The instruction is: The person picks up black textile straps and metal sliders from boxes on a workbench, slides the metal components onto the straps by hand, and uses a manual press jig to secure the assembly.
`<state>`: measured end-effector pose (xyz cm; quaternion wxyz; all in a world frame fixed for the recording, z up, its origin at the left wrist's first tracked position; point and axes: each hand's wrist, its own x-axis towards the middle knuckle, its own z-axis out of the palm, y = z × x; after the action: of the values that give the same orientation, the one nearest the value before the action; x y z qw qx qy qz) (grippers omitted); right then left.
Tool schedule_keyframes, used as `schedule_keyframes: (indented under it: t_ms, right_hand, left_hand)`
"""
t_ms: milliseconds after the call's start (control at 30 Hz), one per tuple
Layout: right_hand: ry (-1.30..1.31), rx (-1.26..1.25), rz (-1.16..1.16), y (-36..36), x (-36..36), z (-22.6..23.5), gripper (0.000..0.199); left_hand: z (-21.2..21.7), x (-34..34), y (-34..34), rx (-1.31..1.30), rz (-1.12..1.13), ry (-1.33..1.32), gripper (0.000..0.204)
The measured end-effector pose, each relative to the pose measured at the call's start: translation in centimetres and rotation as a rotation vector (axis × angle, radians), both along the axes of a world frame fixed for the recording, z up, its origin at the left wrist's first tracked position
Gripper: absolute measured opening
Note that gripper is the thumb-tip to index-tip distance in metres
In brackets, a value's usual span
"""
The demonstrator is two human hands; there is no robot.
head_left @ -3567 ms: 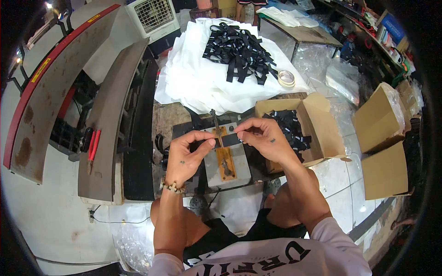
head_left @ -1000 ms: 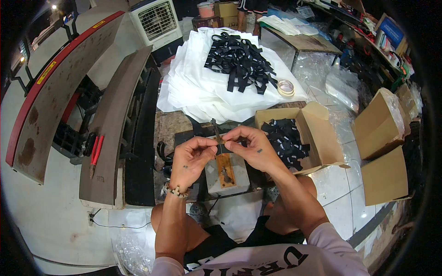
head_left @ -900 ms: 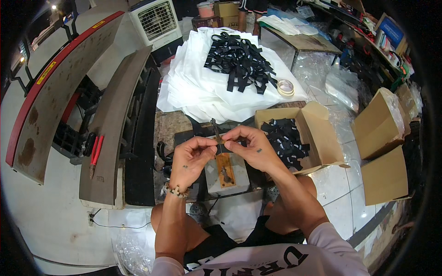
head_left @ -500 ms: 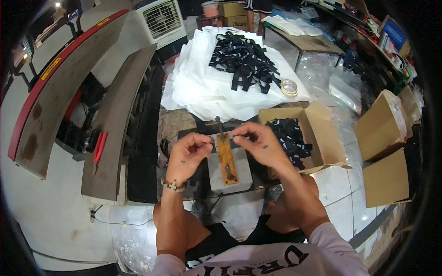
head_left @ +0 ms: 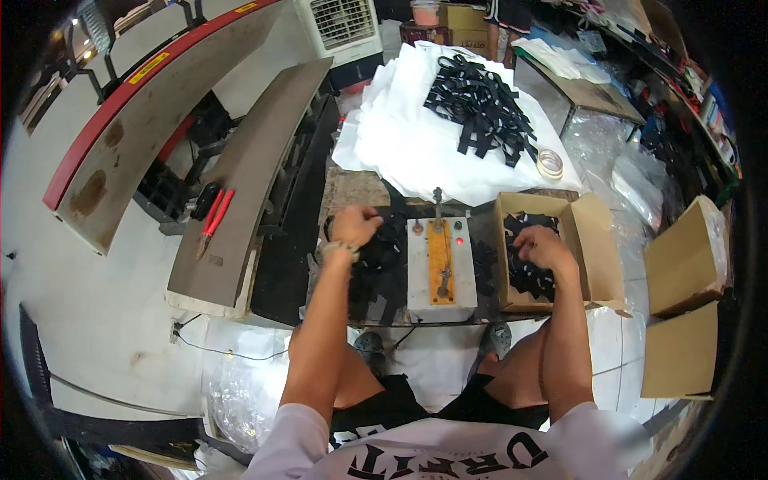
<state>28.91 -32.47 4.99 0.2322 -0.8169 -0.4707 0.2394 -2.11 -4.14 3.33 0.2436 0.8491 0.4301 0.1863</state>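
My left hand (head_left: 356, 225) is over a heap of black straps (head_left: 382, 246) on the left of the work surface. Its fingers are curled together, and whatever may be between them is too small to make out. Between my hands stands a white, box-shaped bench device (head_left: 422, 276) with a yellowish metal strip (head_left: 440, 256) along its top, an upright metal post and a small lit red lamp. My right hand (head_left: 546, 247) reaches into an open cardboard box (head_left: 588, 248) at the right. Its fingers are apart above small black fabric pieces (head_left: 530, 276).
Beyond the device, a big stack of white sheets (head_left: 388, 132) carries a pile of black straps (head_left: 484, 104) and tape rolls (head_left: 550, 164). Red-handled pliers (head_left: 214, 214) lie on a long brown bench (head_left: 264, 144) at left. Cardboard boxes (head_left: 680, 296) stand at right; another person (head_left: 504, 32) stands behind.
My hands have parted from above the device: the left moved to the black straps, the right into the cardboard box. The device's red lamp now shows. The whole view has shifted.
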Motion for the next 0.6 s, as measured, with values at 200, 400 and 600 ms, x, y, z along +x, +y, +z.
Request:
schedule_keyframes:
  t_ms: [200,400,600]
  right_hand:
    - [-0.045,0.264,0.086,0.4,-0.2,-0.6,0.03]
    - [-0.065,0.538,-0.008,1.1,-3.0,3.4,0.016]
    - [0.313,0.995,-0.139,2.4,-8.5,7.0,0.01]
  left_hand:
    - [-4.6,3.3,2.5,0.143,0.087,0.211,0.019]
    - [6.6,0.6,1.4,0.005,-0.153,-0.267,0.011]
    - [13.7,-3.8,-2.4,-0.182,-0.291,-0.584,0.01]
